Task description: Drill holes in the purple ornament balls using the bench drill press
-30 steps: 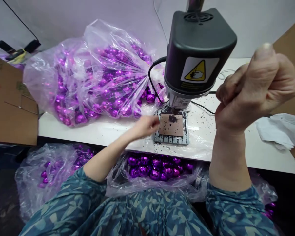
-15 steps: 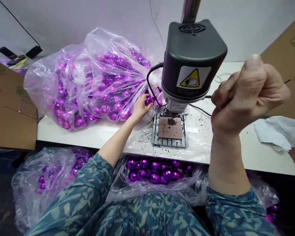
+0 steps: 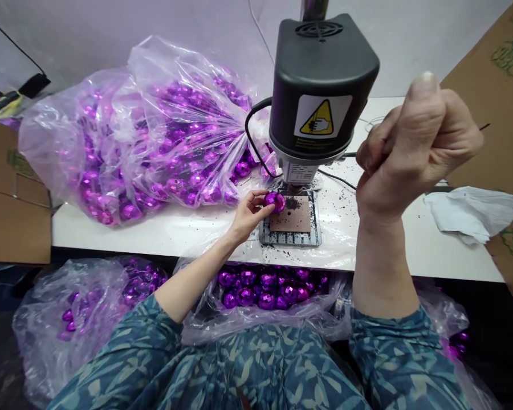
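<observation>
My left hand (image 3: 252,213) pinches a shiny purple faceted ball (image 3: 275,202) between thumb and fingers. The ball is over the left edge of a brown board (image 3: 290,222) with a small dark hole, on a slotted metal base (image 3: 282,238). Above the board stands a black drill-press-like machine (image 3: 320,74) with a yellow hand-warning label. To its right, my right hand (image 3: 421,145) is raised and closed in a fist; whatever it grips is hidden, though a thin dark tip pokes out beyond the fist.
A clear bag of purple balls (image 3: 154,142) lies on the white table (image 3: 154,233) at left. Below the table edge, an open bag (image 3: 256,324) holds more balls. Cardboard boxes (image 3: 17,210) flank both sides. White paper (image 3: 474,213) lies at right; dark shavings dot the base.
My left hand has come from the bag's mouth toward me and right, bringing a purple ball to the board. My right fist stays raised beside the machine. The whole view has shifted slightly.
</observation>
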Demonstrator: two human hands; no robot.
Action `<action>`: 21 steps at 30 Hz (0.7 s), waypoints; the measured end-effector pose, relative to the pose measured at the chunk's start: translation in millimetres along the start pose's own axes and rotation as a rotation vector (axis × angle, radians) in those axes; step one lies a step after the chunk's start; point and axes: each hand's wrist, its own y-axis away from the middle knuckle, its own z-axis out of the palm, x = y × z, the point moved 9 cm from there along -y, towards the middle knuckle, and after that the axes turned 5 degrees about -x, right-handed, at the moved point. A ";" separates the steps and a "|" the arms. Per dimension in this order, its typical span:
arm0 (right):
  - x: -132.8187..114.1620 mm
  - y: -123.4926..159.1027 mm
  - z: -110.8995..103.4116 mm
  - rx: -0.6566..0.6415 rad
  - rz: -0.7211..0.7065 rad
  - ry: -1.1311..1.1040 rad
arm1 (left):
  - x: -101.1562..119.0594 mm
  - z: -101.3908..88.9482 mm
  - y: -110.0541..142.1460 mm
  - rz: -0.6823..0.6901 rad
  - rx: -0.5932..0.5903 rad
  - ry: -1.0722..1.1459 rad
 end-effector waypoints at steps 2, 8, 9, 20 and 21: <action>0.4 0.3 -0.1 0.001 0.004 0.002 | -4.1 6.6 0.2 0.000 0.011 -0.053; 5.0 -0.8 -1.0 0.014 0.012 -0.013 | -6.1 21.1 -7.5 0.024 -0.002 -0.159; 5.5 -1.1 -1.1 0.016 0.011 -0.013 | -6.4 22.6 -9.1 0.035 -0.002 -0.170; 2.9 0.9 -0.1 0.031 0.002 -0.028 | -0.5 34.8 -1.6 0.179 -0.015 -0.404; 2.3 0.7 -0.3 0.030 -0.006 -0.024 | -0.5 37.1 -0.4 0.195 -0.023 -0.390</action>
